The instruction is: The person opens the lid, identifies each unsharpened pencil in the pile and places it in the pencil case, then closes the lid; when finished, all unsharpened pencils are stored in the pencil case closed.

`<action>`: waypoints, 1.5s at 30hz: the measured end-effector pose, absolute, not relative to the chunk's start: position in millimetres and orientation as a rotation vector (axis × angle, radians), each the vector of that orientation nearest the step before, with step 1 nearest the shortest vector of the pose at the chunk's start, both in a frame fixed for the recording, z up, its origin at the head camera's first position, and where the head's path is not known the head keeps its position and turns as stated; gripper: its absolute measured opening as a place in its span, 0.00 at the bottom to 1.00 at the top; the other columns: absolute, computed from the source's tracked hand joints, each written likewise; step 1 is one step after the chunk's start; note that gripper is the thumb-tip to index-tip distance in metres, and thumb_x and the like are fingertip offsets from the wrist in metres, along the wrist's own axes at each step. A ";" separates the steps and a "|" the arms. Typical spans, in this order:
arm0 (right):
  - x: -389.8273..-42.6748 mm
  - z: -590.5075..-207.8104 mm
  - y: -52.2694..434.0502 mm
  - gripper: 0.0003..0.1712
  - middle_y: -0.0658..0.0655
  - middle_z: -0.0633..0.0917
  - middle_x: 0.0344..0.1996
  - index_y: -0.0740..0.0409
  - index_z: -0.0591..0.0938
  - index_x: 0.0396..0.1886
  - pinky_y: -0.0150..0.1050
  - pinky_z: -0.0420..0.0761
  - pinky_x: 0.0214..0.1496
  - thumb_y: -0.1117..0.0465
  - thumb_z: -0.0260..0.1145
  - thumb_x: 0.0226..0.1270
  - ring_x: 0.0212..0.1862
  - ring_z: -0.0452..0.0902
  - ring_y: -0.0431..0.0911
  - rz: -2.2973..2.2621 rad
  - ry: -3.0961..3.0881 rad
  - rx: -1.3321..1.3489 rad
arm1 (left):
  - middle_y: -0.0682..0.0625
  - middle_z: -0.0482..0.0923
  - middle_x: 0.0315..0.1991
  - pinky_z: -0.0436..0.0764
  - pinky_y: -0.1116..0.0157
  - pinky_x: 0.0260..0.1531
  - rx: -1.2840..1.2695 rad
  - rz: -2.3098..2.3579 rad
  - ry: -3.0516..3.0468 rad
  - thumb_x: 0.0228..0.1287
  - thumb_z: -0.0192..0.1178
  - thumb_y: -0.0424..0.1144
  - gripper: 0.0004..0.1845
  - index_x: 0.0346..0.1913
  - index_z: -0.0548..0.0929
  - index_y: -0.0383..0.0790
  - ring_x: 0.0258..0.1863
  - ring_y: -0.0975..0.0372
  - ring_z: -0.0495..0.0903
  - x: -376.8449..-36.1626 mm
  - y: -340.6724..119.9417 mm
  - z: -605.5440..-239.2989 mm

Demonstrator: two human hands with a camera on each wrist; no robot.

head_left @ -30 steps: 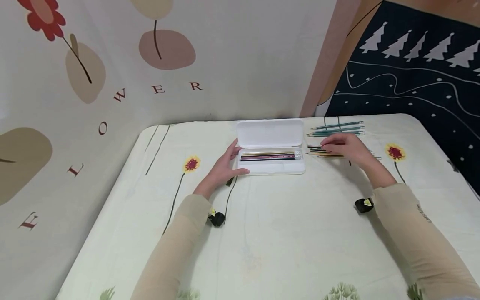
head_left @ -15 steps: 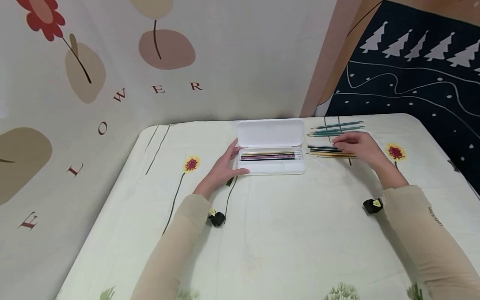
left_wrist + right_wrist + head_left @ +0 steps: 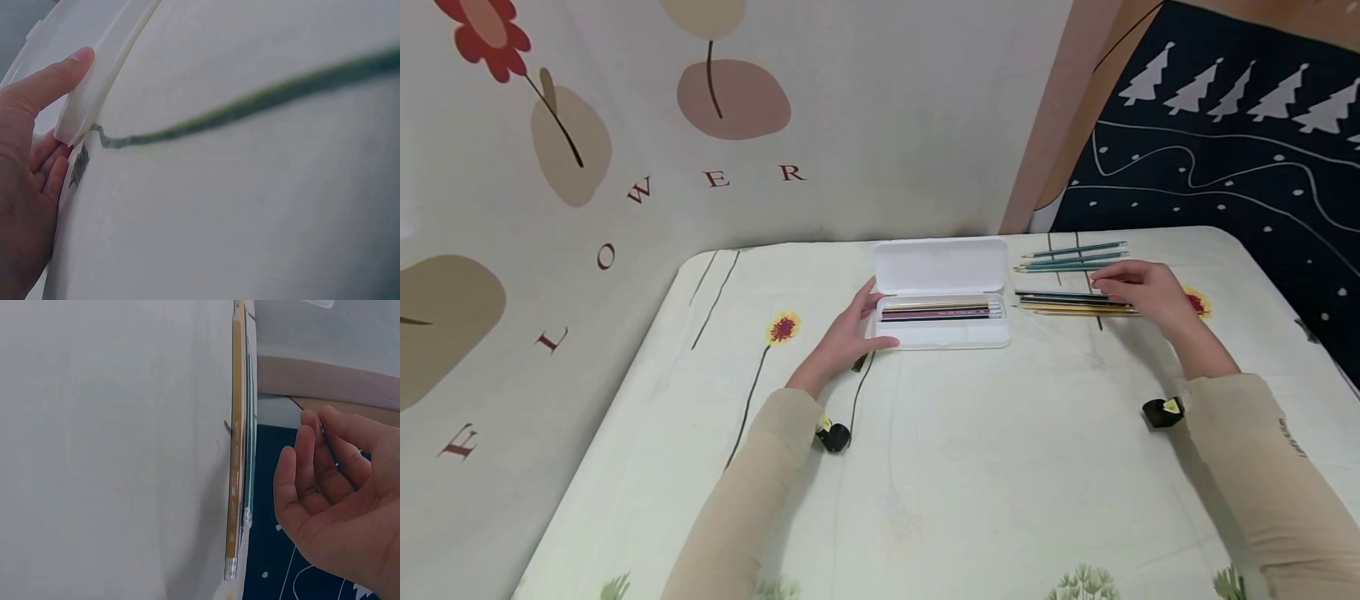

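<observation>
A white pencil case [image 3: 942, 339] lies open at the back of the table, its lid [image 3: 940, 267] tipped back. Several dark and gold pencils [image 3: 936, 312] lie in its upper part. My left hand [image 3: 844, 340] grips the case's left end; in the left wrist view the thumb is on top and fingertips are at the edge. Right of the case lie black pencils [image 3: 1054, 299] and yellow pencils [image 3: 1075, 312], with green pencils [image 3: 1067, 265] behind. My right hand [image 3: 1150, 293] hovers by their right ends, fingers loosely bent and thumb near the index fingertip, holding nothing.
The table [image 3: 940, 467] wears a pale cloth printed with flowers. A light curtain [image 3: 880, 108] with letters hangs at the back and left. Beyond the right edge is a dark cloth [image 3: 1240, 167] with white trees.
My right hand has moved rightward along the pencils, uncovering more of the black and yellow ones. My left hand and the pencil case have stayed put.
</observation>
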State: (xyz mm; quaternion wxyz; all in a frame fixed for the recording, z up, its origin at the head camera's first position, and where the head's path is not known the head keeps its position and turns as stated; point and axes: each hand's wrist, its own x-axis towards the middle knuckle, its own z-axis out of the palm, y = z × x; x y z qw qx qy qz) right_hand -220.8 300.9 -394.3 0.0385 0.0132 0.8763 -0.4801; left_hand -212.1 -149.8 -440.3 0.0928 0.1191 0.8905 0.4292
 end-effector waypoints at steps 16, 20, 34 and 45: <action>-246.1 -443.6 354.3 0.29 0.38 0.79 0.42 0.51 0.81 0.51 0.19 0.76 0.35 0.37 0.63 0.58 0.38 0.75 0.29 -1.453 2.797 0.175 | 0.55 0.58 0.71 0.56 0.56 0.70 0.379 1.284 2.655 0.48 0.71 0.54 0.59 0.74 0.39 0.63 0.70 0.59 0.59 -214.6 -151.2 -443.2; -239.3 -434.1 352.5 0.29 0.34 0.78 0.40 0.48 0.82 0.50 0.18 0.74 0.32 0.36 0.64 0.56 0.38 0.73 0.28 -1.462 2.780 0.225 | 0.56 0.58 0.71 0.56 0.56 0.70 0.382 1.282 2.656 0.48 0.71 0.55 0.59 0.74 0.39 0.64 0.70 0.59 0.59 -214.1 -151.6 -443.4; -208.7 -395.8 329.2 0.20 0.26 0.72 0.33 0.49 0.81 0.48 0.21 0.73 0.36 0.43 0.60 0.64 0.36 0.68 0.26 -1.373 2.785 0.263 | 0.55 0.59 0.70 0.56 0.56 0.71 0.390 1.292 2.652 0.48 0.71 0.53 0.59 0.74 0.39 0.63 0.70 0.59 0.59 -214.7 -151.1 -444.8; -215.3 -405.1 338.0 0.37 0.60 0.70 0.58 0.61 0.71 0.63 0.28 0.67 0.34 0.39 0.56 0.65 0.47 0.68 0.45 -1.214 2.742 0.353 | 0.56 0.59 0.70 0.56 0.56 0.70 0.388 1.295 2.649 0.48 0.71 0.55 0.59 0.74 0.39 0.64 0.70 0.59 0.59 -214.4 -151.3 -444.4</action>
